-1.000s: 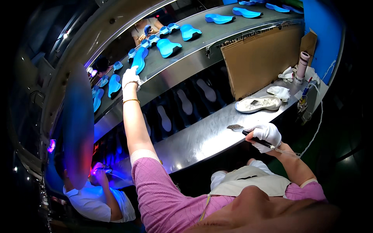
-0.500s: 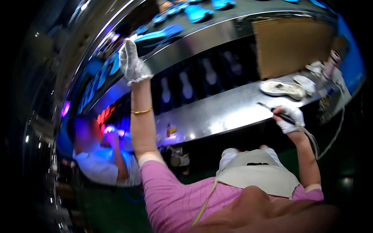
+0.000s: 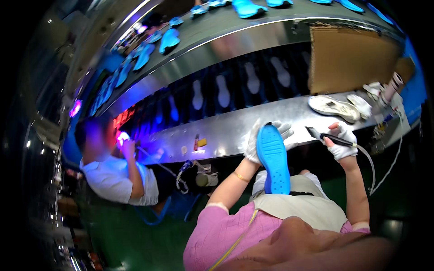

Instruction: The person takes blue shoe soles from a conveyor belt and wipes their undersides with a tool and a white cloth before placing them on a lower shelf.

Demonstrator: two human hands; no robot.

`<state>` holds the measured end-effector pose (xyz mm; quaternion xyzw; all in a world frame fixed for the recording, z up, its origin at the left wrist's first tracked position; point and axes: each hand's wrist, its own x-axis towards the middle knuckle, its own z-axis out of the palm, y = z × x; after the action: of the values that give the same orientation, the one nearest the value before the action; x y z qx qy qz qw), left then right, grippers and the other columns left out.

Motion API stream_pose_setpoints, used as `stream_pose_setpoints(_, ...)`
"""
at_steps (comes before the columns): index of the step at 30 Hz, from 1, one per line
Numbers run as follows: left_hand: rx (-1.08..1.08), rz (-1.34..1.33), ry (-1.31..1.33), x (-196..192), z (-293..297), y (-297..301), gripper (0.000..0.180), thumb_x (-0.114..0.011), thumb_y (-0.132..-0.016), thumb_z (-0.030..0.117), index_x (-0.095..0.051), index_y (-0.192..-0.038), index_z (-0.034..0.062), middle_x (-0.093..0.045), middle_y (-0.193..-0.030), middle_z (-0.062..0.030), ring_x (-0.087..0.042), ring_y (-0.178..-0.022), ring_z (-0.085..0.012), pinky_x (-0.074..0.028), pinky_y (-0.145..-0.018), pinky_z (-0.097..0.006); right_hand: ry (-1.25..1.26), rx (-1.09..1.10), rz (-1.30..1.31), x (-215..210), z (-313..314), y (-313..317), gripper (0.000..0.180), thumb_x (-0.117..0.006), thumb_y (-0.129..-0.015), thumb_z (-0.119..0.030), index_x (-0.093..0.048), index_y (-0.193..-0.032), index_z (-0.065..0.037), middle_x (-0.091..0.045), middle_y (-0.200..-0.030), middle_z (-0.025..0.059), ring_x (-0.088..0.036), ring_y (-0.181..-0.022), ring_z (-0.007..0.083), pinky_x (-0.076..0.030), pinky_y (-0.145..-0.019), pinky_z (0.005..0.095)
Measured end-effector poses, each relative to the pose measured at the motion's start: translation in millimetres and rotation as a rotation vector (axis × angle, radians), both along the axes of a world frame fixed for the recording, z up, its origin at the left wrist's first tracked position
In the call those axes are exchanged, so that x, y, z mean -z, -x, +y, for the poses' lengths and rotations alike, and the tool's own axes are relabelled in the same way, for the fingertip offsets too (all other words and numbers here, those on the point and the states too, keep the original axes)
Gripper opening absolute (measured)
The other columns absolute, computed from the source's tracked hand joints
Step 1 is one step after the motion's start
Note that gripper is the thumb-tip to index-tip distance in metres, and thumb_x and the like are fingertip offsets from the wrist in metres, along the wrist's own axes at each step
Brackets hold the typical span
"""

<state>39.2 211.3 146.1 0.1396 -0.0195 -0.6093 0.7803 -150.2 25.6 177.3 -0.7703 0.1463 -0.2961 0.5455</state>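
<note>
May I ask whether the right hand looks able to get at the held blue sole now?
Probably yes: the left hand holds the blue sole near the tool in the right hand, with only the left fingers partly between.

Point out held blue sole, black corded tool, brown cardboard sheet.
Held long blue shoe sole [image 3: 273, 157]: head view, middle.
Black corded hand tool [image 3: 339, 140]: head view, handle.
Flat brown cardboard sheet [image 3: 352, 59]: head view, front face.

A brown cardboard panel [image 3: 355, 58] stands on the metal surface [image 3: 217, 128]. Right of the panel is a pink cylinder [image 3: 391, 88]; before it, crumpled white cloth [image 3: 360, 106]; well left, a white-shirted person [image 3: 115, 180] and blue stool [image 3: 171, 208].
</note>
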Motion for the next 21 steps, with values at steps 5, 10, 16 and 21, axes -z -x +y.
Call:
stream_pose_setpoints(5, 0.142, -0.017, 0.036, 14.2, 9.4, 20.7, 0.096, -0.042, -0.072, 0.08, -0.033, -0.139, 0.0116, -0.034, -0.138, -0.0286, -0.039, -0.122, -0.0486, -0.028, -0.1, -0.066, -0.222, -0.066, -0.035, -7.2, 10.2, -4.0, 0.023, -0.067, -0.078, -0.002, -0.052, -0.096, -0.005, -0.055, -0.081, 0.001, -0.053, -0.07, 0.0083, -0.045, -0.066, 0.0239)
stream_pose_setpoints(10, -0.177, -0.089, -0.001, 12.4, -22.5, 30.3, 0.089, -0.03, -0.078, 0.078, -0.042, -0.131, 0.0086, -0.051, -0.124, -0.0201, -0.05, -0.113, -0.0377, -0.039, -0.099, -0.054, -0.061, -0.052, -0.088, -11.2, 23.7, -37.5, 0.019, -0.066, -0.078, -0.005, -0.053, -0.091, -0.002, -0.058, -0.075, 0.004, -0.055, -0.067, 0.0082, -0.046, -0.06, 0.023)
stream_pose_setpoints(16, -0.281, -0.176, 0.01, 23.5, -53.6, 62.6, 0.073, -0.026, -0.087, 0.069, -0.045, -0.129, 0.0122, -0.052, -0.124, -0.0096, -0.051, -0.112, -0.0245, -0.041, -0.099, -0.039, -0.095, 0.049, -0.19, -16.8, 30.3, -50.3, 0.018, -0.065, -0.078, -0.003, -0.054, -0.092, -0.001, -0.06, -0.075, 0.0057, -0.058, -0.068, 0.0084, -0.048, -0.063, 0.0228)
stream_pose_setpoints(21, -0.197, -0.236, 0.035, 22.5, -58.3, 64.6, 0.077, -0.025, -0.088, 0.069, -0.039, -0.132, 0.0084, -0.047, -0.128, -0.0125, -0.046, -0.116, -0.0241, -0.036, -0.103, -0.038, 0.192, -0.018, -0.188, -18.6, 42.1, -41.9, 0.022, -0.063, -0.077, 0.001, -0.052, -0.096, -0.003, -0.06, -0.075, 0.004, -0.058, -0.069, 0.0085, -0.048, -0.065, 0.0219)
